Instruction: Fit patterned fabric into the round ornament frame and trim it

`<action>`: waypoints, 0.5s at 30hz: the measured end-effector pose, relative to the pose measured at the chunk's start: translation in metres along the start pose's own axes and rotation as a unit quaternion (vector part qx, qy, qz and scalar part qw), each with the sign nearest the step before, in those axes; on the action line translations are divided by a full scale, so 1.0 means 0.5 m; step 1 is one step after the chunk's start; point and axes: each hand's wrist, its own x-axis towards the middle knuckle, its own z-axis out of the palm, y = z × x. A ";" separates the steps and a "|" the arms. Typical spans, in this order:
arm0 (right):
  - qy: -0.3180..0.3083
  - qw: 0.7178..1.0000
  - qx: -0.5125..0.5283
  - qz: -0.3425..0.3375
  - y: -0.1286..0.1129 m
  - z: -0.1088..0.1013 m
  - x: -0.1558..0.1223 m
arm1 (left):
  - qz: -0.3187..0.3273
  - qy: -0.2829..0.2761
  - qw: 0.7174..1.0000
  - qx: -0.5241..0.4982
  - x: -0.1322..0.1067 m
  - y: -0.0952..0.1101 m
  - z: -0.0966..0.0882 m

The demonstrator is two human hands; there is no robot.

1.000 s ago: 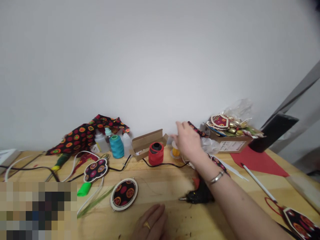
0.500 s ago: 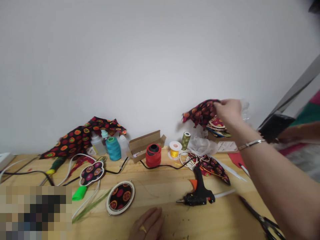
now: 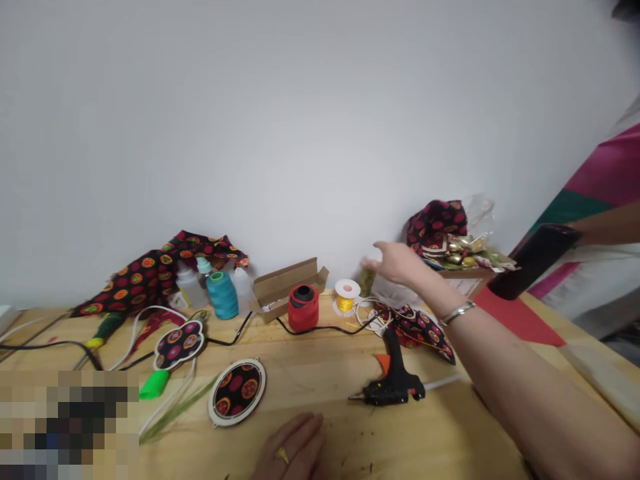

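My right hand (image 3: 395, 262) is stretched over the back of the table with its fingers apart and nothing held. Its fingertips hang at the green thread spool (image 3: 367, 283), which they partly cover; whether they touch it I cannot tell. Below my forearm lies a black glue gun (image 3: 393, 380) with an orange trigger. My left hand (image 3: 293, 445), wearing a ring, rests flat on the tabletop at the front. To its left is a round wooden-framed piece with patterned fabric (image 3: 237, 392). Patterned cloth (image 3: 437, 223) is heaped on a box of gold-coloured pieces (image 3: 461, 250).
A teal thread cone (image 3: 223, 295), a red thread cone (image 3: 303, 310), a yellow cord spool (image 3: 347, 297) and an open cardboard box (image 3: 287, 290) line the wall. Cables cross the left side. At right, another person's arm (image 3: 613, 223) reaches in beside a black object (image 3: 535, 260).
My right hand has let go of the patterned cloth, now on the box, and moved left and down to the green spool. The black object at right has shifted. My left hand stays put.
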 end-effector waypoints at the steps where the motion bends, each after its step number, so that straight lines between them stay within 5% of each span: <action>1: -0.031 0.999 -0.001 -0.007 -0.006 0.024 0.002 | -0.005 0.000 1.000 -0.005 0.001 0.001 -0.004; 4: -0.080 0.997 0.004 -0.013 -0.010 0.063 0.004 | -0.027 0.006 0.999 -0.025 0.005 0.005 -0.016; 7: -0.057 0.998 0.016 -0.014 -0.008 0.050 0.001 | -0.045 0.011 0.998 -0.041 0.010 0.010 -0.023; 15: 0.191 0.977 0.097 -0.007 0.029 -0.080 0.035 | -0.054 0.010 0.997 -0.048 0.017 0.013 -0.032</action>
